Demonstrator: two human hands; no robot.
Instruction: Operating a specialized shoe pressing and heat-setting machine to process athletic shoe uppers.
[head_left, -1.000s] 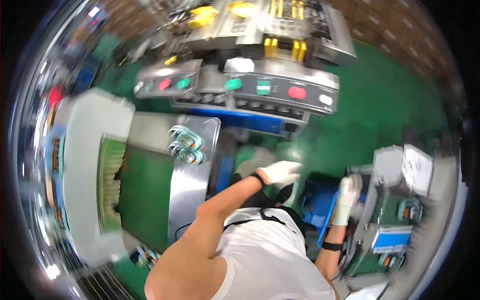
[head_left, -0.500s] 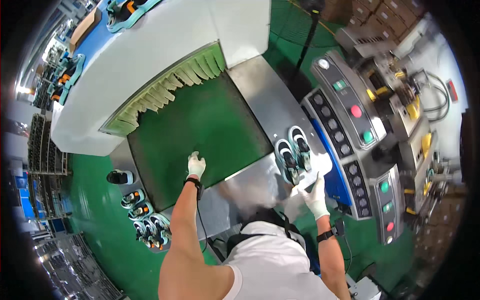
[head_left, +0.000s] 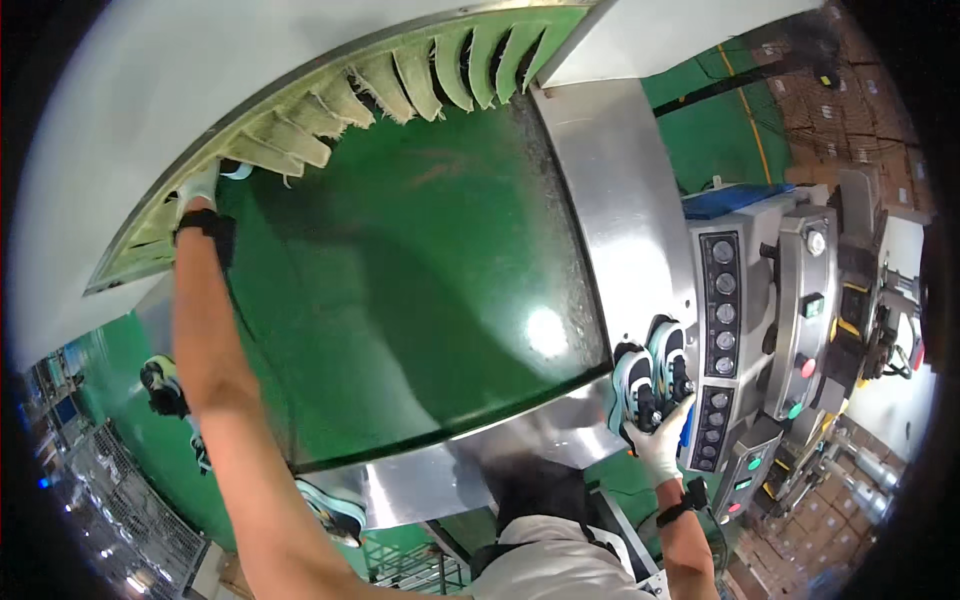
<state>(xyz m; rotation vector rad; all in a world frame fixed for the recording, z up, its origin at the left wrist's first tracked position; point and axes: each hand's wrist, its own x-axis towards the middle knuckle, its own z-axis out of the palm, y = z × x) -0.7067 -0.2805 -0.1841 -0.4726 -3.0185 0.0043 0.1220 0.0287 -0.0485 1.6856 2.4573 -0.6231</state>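
Observation:
My left hand (head_left: 198,187), in a white glove, reaches to the hanging fabric strips (head_left: 395,85) at the machine opening. Part of a light blue-soled sneaker (head_left: 237,170) shows beside it under the strips. Its fingers are mostly hidden, so their grip cannot be made out. On the metal ledge at the right, my gloved right hand (head_left: 660,447) closes round the near ends of two black, white and pale blue sneakers (head_left: 633,385), thumb on one side and fingers on the other. The sneakers stand side by side.
A green conveyor belt (head_left: 430,300) runs out of the white machine housing (head_left: 220,60). Steel borders (head_left: 625,190) frame it. Gauge and button panels (head_left: 722,300) stand at the right. More shoes (head_left: 335,512) lie along the left edge, partly behind my left arm.
My left hand has gone from above the belt to the strips at its far left. The right hand has come up against the pair of sneakers. The view has shifted closer to the opening.

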